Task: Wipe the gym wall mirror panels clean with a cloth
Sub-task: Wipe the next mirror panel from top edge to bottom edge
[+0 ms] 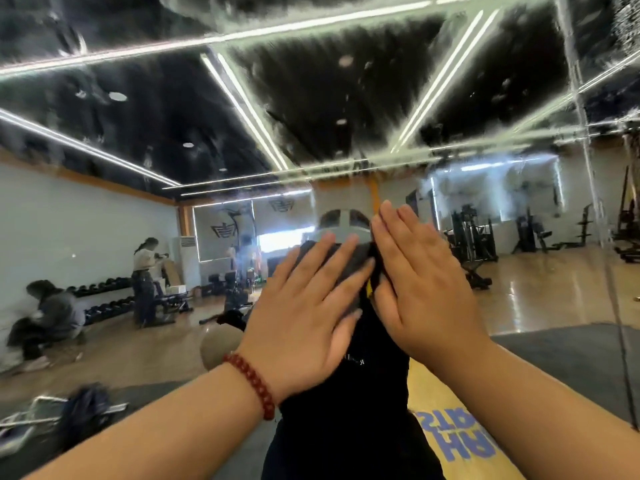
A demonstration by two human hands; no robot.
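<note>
The wall mirror [346, 98] fills the whole view, its upper part streaked with wet smears and droplets. A dark grey cloth [355, 261] lies flat against the glass at the centre. My left hand [304, 313], with a red bead bracelet on the wrist, presses on the cloth with straight spread fingers. My right hand [419, 282] presses beside it, fingers straight and together, its inner edge over the cloth's right side. Most of the cloth is hidden under both hands.
A vertical seam [585, 161] between mirror panels runs down the right side. Reflected in the glass are the gym floor, weight machines [471, 237], dumbbell racks [104, 292], two other people at left [143, 278] and my own dark-clothed body.
</note>
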